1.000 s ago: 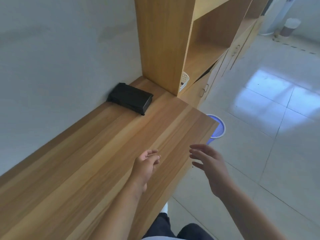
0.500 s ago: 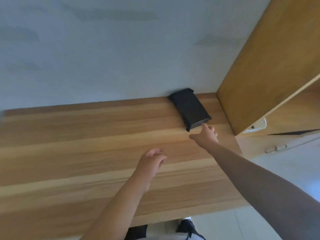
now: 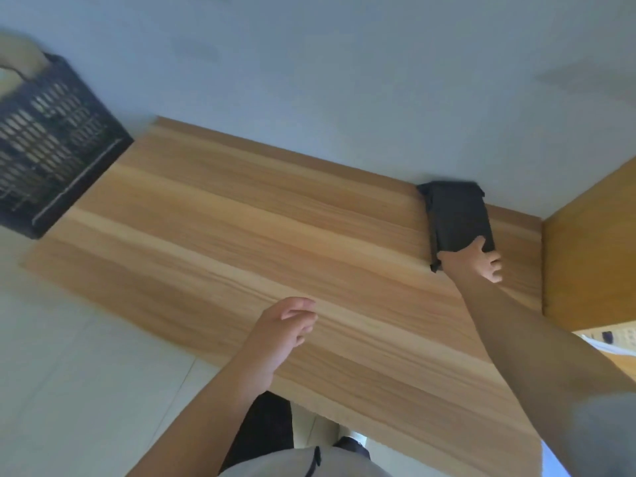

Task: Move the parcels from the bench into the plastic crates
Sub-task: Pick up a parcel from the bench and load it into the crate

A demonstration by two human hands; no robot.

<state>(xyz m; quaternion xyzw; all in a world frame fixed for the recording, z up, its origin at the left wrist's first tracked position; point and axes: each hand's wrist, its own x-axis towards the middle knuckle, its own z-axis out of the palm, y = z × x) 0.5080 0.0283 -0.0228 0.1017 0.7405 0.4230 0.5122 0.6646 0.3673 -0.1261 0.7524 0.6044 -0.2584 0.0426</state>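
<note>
A black wrapped parcel (image 3: 456, 215) lies on the wooden bench (image 3: 241, 218) at its far right, against the wall. My right hand (image 3: 481, 259) reaches out to the parcel's near end; the thumb lies on its top and the fingers curl at its near right corner. My left hand (image 3: 285, 325) hovers over the bench's front part with relaxed fingers, holding nothing. A dark slatted plastic crate (image 3: 51, 142) stands off the bench's left end.
A tall wooden cabinet (image 3: 592, 242) closes off the bench on the right, close to the parcel. Something pale (image 3: 17, 63) shows at the crate's top. A light tiled floor (image 3: 86, 373) lies in front of the bench.
The view has swung left, bringing the crate into sight. My right hand has gone from just short of the parcel to taking hold of its near end. My left hand stays over the bench.
</note>
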